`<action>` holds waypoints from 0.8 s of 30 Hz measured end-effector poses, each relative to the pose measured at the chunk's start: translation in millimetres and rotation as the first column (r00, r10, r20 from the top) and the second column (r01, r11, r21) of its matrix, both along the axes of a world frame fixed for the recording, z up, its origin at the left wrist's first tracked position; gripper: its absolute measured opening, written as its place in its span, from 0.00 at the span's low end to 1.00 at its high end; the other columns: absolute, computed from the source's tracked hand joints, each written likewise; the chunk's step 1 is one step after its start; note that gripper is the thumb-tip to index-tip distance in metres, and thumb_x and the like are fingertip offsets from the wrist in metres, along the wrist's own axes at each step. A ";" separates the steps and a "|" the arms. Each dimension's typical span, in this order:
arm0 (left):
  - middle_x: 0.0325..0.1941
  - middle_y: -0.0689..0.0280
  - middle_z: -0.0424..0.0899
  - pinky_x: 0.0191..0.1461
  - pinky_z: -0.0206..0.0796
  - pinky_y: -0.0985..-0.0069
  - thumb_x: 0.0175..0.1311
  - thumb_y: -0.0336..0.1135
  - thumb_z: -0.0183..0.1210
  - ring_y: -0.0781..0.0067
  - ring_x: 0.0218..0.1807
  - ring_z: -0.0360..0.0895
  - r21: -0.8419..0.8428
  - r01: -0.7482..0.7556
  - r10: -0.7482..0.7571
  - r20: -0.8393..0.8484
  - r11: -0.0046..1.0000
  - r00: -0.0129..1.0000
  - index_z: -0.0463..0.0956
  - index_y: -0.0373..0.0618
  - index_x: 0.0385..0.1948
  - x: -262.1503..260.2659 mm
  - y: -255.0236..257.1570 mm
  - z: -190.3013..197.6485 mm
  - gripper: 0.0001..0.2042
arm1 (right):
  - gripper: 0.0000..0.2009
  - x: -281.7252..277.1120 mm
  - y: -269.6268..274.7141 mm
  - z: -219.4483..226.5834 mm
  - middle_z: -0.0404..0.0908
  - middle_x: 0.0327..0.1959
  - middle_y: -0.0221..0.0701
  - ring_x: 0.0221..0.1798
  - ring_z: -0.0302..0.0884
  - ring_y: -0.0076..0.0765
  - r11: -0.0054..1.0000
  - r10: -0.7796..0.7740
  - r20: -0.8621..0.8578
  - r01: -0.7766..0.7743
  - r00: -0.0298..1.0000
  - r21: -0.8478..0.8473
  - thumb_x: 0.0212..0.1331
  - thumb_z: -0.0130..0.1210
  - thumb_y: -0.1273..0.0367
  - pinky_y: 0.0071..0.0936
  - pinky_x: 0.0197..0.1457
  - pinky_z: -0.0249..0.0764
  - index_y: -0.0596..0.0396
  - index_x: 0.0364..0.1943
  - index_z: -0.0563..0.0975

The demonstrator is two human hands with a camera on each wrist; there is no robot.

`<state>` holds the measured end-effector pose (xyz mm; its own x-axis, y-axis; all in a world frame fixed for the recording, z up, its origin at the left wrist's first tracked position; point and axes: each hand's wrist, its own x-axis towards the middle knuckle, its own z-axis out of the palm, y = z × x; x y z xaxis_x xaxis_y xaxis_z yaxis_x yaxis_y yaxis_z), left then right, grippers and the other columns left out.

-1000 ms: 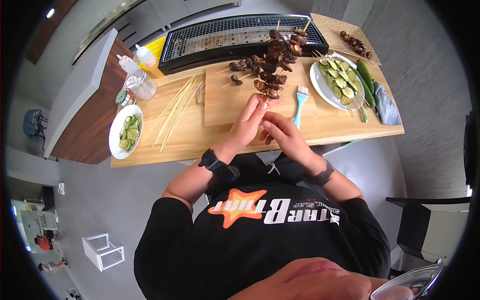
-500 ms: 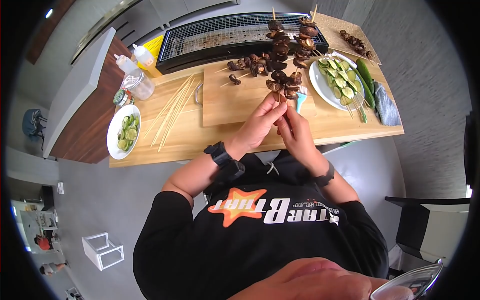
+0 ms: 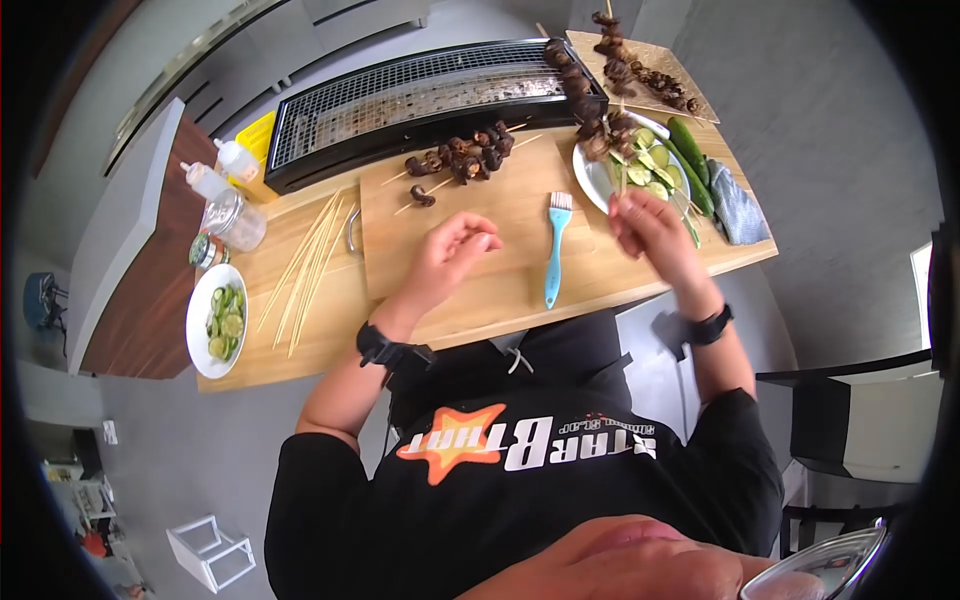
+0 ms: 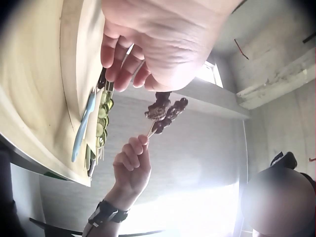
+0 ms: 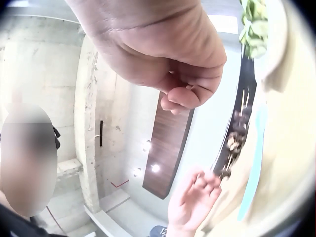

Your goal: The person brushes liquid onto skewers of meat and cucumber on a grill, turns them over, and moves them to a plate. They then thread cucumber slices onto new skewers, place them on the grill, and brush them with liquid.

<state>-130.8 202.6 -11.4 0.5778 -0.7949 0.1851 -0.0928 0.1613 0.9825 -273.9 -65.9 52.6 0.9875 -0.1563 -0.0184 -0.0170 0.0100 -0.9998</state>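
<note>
Two skewers of dark brown pieces (image 3: 570, 82) are pinched at their lower ends by my right hand (image 3: 660, 240), which is over the front of the plate of cucumber skewers. In the left wrist view the right hand (image 4: 132, 168) holds the skewers (image 4: 168, 112) up by their sticks. My left hand (image 3: 447, 262) hovers over the cutting board (image 3: 400, 262), fingers loosely bent, with nothing in it. More dark skewers (image 3: 465, 160) lie on the board beyond it. A blue brush (image 3: 555, 255) lies between the two hands.
The black grill (image 3: 400, 100) spans the back. At right are the cucumber plate (image 3: 590, 180), whole cucumbers (image 3: 688, 155), a grey cloth (image 3: 735, 200) and a tray (image 3: 690, 75) with a dark skewer. Leftward are bare sticks (image 3: 305, 275), a white bowl (image 3: 200, 325), a jar (image 3: 235, 220) and bottles (image 3: 237, 160).
My hands have parted. The right hand has carried the skewers rightward to above the cucumber plate; the left has let go and moved left over the board. The head view has shifted.
</note>
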 end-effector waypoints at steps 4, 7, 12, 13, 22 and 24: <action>0.37 0.68 0.79 0.47 0.65 0.81 0.69 0.34 0.51 0.82 0.42 0.74 0.013 -0.051 0.052 -0.070 0.999 0.996 0.72 0.41 0.43 11.6 9.4 0.7 0.08 | 0.11 25.4 -77.7 27.1 0.72 0.24 0.18 0.20 0.60 0.11 0.993 -0.064 -0.057 0.057 0.996 -0.105 0.71 0.43 0.64 0.11 0.20 0.55 0.52 0.35 0.75; 0.37 0.68 0.79 0.47 0.65 0.82 0.69 0.34 0.51 0.82 0.41 0.74 0.041 -0.056 0.059 -0.068 0.998 0.996 0.72 0.41 0.42 10.2 10.0 0.2 0.08 | 0.11 52.9 -137.0 33.3 0.69 0.23 0.17 0.19 0.57 0.10 0.983 -0.121 -0.122 0.103 0.985 -0.149 0.71 0.43 0.65 0.10 0.18 0.51 0.52 0.34 0.75; 0.36 0.69 0.78 0.48 0.64 0.82 0.69 0.35 0.51 0.83 0.40 0.73 0.035 -0.032 0.035 -0.094 0.999 0.995 0.72 0.41 0.41 7.5 10.7 4.2 0.08 | 0.11 96.9 -217.9 24.6 0.70 0.22 0.19 0.17 0.55 0.11 0.982 -0.191 -0.258 0.185 0.947 -0.048 0.70 0.43 0.66 0.11 0.16 0.48 0.53 0.33 0.74; 0.35 0.69 0.78 0.48 0.64 0.82 0.69 0.34 0.51 0.83 0.40 0.73 0.033 -0.022 0.025 -0.102 0.999 0.995 0.72 0.41 0.41 7.8 11.1 4.7 0.08 | 0.11 104.1 -228.9 19.7 0.69 0.22 0.19 0.17 0.55 0.11 0.982 -0.190 -0.293 0.187 0.937 -0.039 0.70 0.43 0.66 0.11 0.15 0.48 0.53 0.33 0.74; 0.34 0.69 0.79 0.44 0.63 0.83 0.68 0.35 0.51 0.83 0.38 0.73 0.020 -0.077 0.079 -0.088 0.997 0.993 0.73 0.41 0.40 9.1 11.6 3.0 0.08 | 0.11 134.0 -279.4 -16.4 0.67 0.19 0.19 0.16 0.54 0.14 0.936 -0.346 -0.466 0.265 0.814 -0.232 0.66 0.46 0.63 0.16 0.14 0.50 0.53 0.30 0.74; 0.33 0.69 0.79 0.43 0.63 0.83 0.67 0.35 0.51 0.84 0.37 0.73 0.007 -0.098 0.098 -0.084 0.995 0.992 0.74 0.41 0.39 8.6 11.4 1.5 0.08 | 0.14 134.1 -280.8 -15.7 0.68 0.17 0.20 0.16 0.57 0.16 0.842 -0.474 -0.424 0.257 0.772 -0.474 0.63 0.48 0.60 0.19 0.15 0.53 0.55 0.28 0.76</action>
